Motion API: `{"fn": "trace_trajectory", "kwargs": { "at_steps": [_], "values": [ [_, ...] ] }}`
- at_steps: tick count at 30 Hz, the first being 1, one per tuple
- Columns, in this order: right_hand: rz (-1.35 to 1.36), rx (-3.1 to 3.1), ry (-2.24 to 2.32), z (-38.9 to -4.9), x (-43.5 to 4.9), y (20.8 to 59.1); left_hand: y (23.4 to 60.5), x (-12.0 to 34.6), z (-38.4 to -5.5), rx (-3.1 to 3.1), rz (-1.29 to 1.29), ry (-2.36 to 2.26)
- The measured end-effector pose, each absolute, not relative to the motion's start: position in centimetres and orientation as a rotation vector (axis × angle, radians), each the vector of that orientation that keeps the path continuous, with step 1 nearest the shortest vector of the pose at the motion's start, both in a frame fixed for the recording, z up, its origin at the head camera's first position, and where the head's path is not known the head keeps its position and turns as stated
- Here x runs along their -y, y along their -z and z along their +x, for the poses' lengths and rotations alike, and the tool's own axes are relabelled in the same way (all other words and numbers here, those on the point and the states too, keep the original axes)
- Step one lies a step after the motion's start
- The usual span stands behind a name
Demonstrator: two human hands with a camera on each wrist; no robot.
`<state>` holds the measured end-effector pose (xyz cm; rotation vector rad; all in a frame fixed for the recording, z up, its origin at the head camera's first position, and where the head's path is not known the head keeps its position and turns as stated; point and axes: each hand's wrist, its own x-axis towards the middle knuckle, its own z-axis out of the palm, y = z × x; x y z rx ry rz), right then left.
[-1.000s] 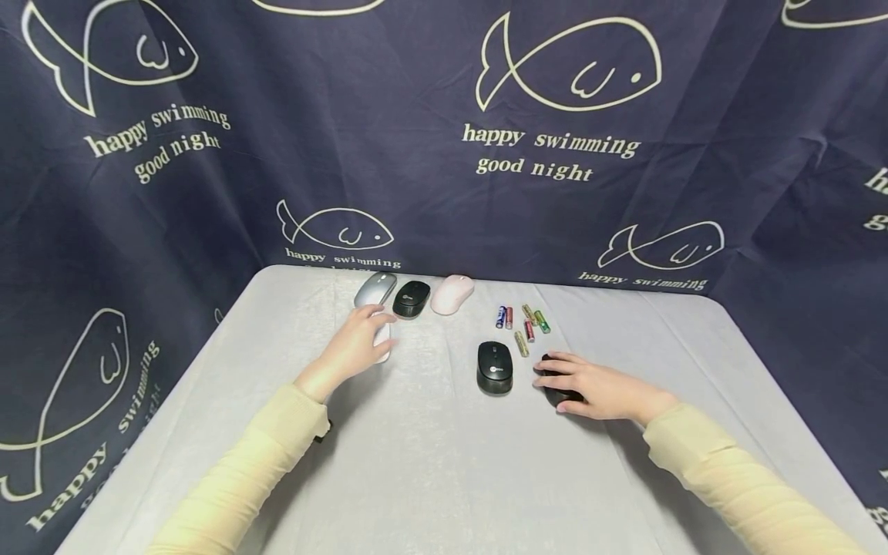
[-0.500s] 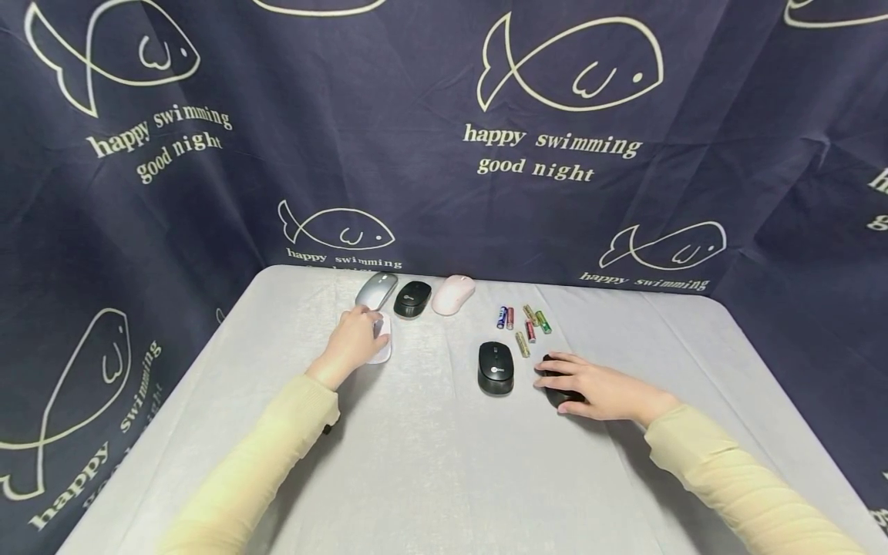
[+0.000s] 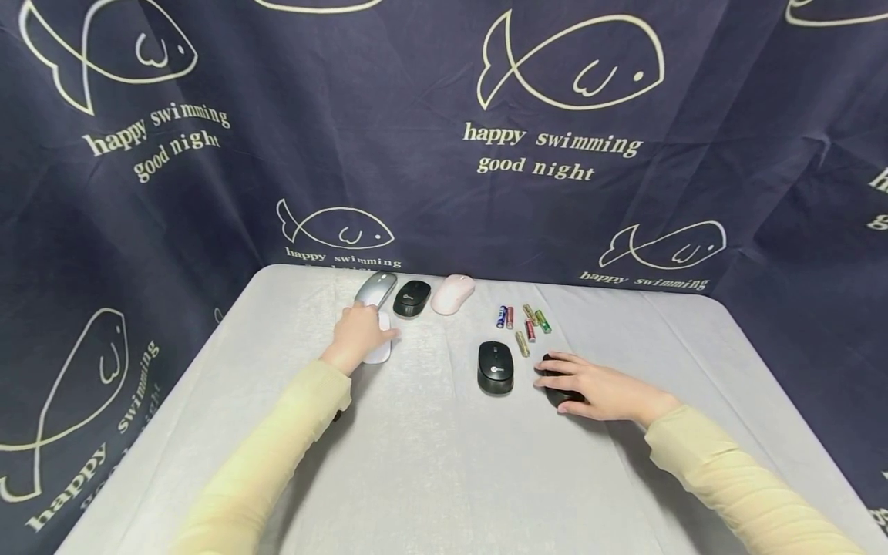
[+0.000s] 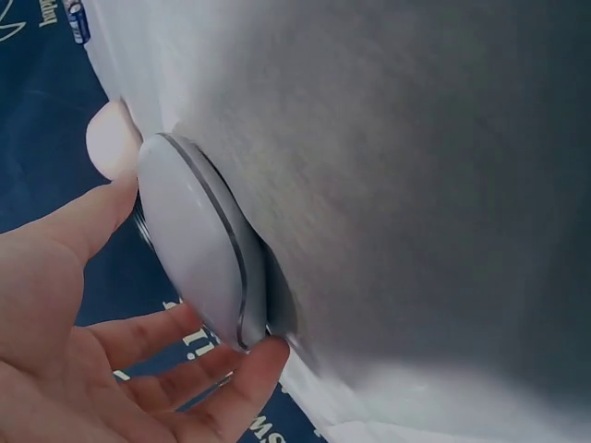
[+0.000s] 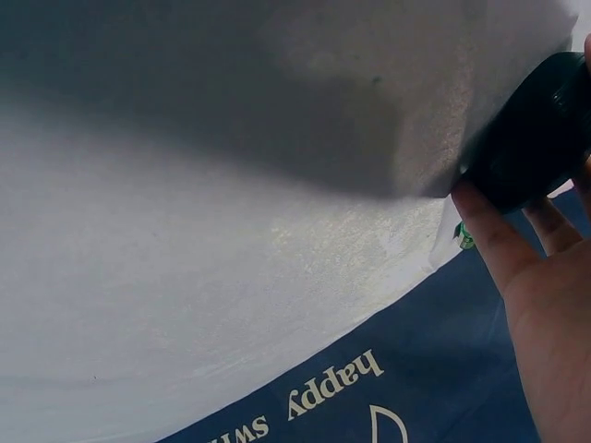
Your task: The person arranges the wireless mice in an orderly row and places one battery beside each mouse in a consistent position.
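White mouse (image 4: 192, 242) is loosely spanned on the surface (image 3: 416, 462) by the left hand (image 3: 357, 333), digits apart; the grey mouse (image 3: 375, 288) just beyond could be nudged if that hand is pushed forward. Centre black mouse (image 3: 496, 368) could be bumped, or the nearest battery (image 3: 523, 344) rolled, if the outer black mouse (image 5: 534, 138), clasped by the right hand (image 3: 595, 390), is slid left.

Navy fish-print drape (image 3: 423, 177) behind — pale cloth-covered table (image 3: 430, 455)
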<state>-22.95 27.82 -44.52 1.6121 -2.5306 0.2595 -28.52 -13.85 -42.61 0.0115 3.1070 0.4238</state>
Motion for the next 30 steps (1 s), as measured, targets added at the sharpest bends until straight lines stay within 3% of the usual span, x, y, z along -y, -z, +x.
{"fn": "trace_trajectory", "kwargs": {
  "at_steps": [30],
  "values": [
    [1.611, 2.531, -0.286, -22.95, -27.77, 44.72, 42.98, 13.21, -28.92, -3.098, -0.041, -0.332]
  ]
}}
